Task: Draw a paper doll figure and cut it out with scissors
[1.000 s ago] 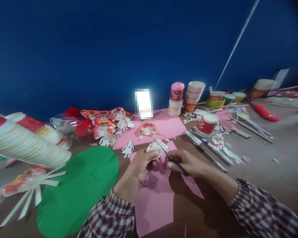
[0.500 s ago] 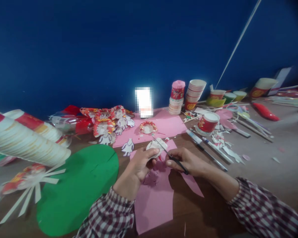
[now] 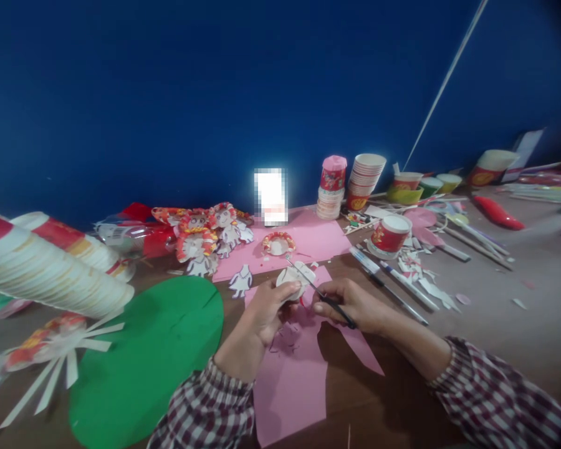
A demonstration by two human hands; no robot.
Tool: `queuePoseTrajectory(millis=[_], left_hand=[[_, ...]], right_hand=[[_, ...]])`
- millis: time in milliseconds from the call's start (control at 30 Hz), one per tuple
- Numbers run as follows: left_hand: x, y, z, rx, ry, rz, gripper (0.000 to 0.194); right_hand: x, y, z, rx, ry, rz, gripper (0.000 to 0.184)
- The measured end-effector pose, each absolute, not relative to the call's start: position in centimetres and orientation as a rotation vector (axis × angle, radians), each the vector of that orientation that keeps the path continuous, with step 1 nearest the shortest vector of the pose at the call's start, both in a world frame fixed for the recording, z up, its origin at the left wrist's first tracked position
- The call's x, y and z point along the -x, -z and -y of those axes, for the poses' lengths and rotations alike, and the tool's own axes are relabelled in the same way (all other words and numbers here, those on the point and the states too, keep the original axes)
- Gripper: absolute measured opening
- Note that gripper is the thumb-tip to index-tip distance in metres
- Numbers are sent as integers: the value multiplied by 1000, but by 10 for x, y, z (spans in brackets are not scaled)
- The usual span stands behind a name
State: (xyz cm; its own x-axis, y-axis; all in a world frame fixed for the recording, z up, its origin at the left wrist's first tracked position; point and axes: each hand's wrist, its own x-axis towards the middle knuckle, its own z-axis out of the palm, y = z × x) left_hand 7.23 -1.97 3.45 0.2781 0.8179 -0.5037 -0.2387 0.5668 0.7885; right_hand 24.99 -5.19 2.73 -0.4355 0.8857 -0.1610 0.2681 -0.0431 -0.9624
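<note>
My left hand (image 3: 266,315) grips a white paper piece (image 3: 287,279), round-edged with a bit of red beneath it, thumb pressed on top. My right hand (image 3: 350,304) is closed on black-handled scissors (image 3: 339,310), whose thin blades point up and left across the white piece. Both hands are over a cut sheet of pink paper (image 3: 292,399) with dark marks or scraps on it. Just left of my left hand lies a white paper doll cutout (image 3: 241,281). A red and yellow ring (image 3: 279,243) sits beyond, on more pink paper (image 3: 327,234).
A green paper oval (image 3: 154,355) and stacked paper cups (image 3: 51,274) lie left. Decorated paper dolls (image 3: 196,234) cluster at the back left. Rightward are a red cup (image 3: 389,236), markers (image 3: 409,285), white scraps (image 3: 434,290) and cup stacks (image 3: 365,181). A blue wall (image 3: 262,81) rises behind.
The white piece seems turned slightly in my left hand, showing more of its face. The scissors and both hands keep nearly the same place; the view has shifted a little.
</note>
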Motion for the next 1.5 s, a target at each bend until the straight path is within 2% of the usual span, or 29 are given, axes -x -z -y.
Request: queuePoseTrajectory(millis=[233, 533, 767, 967, 1200, 1500], left_hand=[[-73, -37, 20, -766, -816, -1066, 27], [-73, -35, 18, -804, -850, -1075, 19], [-73, -34, 17, -859, -831, -1119, 23], [-72, -31, 16, -891, -802, -1109, 19], [-74, -33, 18, -861, -804, -1053, 18], [-76, -29, 20, -863, -814, -1040, 17]], right_hand=[[-251, -28, 51, 1195, -1536, 1674, 35], [-253, -23, 51, 1231, -1473, 1752, 31], [-252, -23, 50, 1246, -1483, 1766, 31], [-251, -23, 50, 1224, -1512, 1756, 33], [-253, -22, 48, 1032, -1694, 1687, 39], [-252, -20, 48, 1054, -1611, 1752, 39]])
